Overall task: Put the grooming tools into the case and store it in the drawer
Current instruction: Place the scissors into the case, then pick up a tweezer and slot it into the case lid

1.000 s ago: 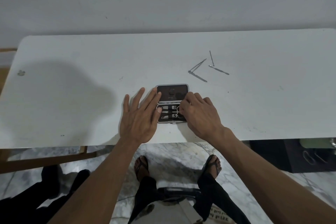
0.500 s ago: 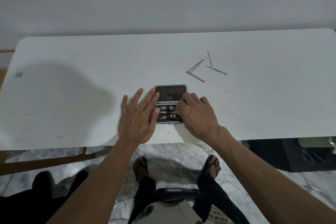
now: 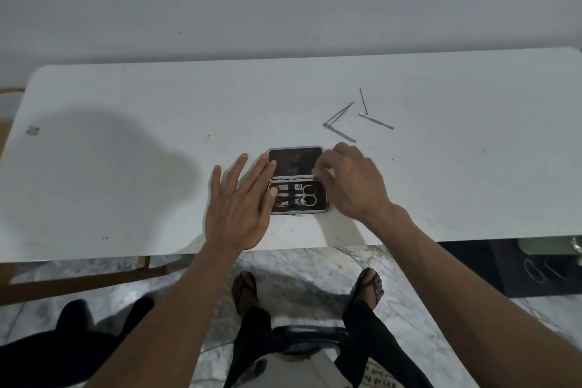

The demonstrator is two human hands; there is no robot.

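A small dark case (image 3: 296, 180) with a grey rim lies open on the white table (image 3: 126, 142), near its front edge. Scissors (image 3: 308, 195) and clippers (image 3: 288, 197) sit strapped in its lower half. My left hand (image 3: 241, 206) lies flat with spread fingers on the case's left edge. My right hand (image 3: 352, 181) hovers at the case's right side, blurred, fingers loosely curled with nothing in them. Tweezers (image 3: 338, 115) and three thin metal tools, one of them (image 3: 376, 118), lie loose on the table behind the right hand.
A wall rises behind the table. Under the table's right end stands a dark cabinet (image 3: 516, 268). My sandalled feet (image 3: 368, 288) rest on the marble floor. A wooden frame (image 3: 78, 277) shows at the lower left.
My right hand has lifted off the case's lower half and shifted right and back, uncovering the scissors. My left hand has stayed on the case's left edge.
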